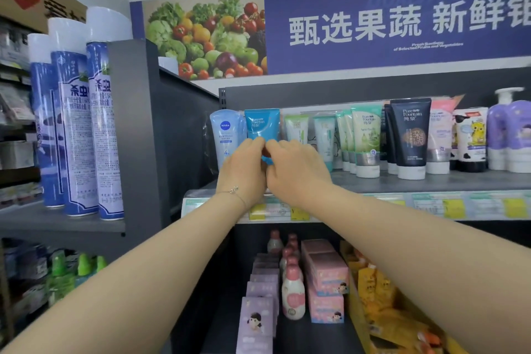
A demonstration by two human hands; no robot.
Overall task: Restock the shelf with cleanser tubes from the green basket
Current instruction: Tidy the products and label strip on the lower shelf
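Fingers [256,144] of left hand [244,165] and right hand [294,171] are pinching the blue Pure Fountain tube [262,123], at three o'clock of the Nivea tube [225,135].

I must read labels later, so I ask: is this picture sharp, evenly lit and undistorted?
Head view: light is even, without hard shadows; the blue tube, held by the left hand and right hand, is fairly sharp; the price labels and pink boxes below look soft; the spray cans look tilted, a wide-angle distortion.
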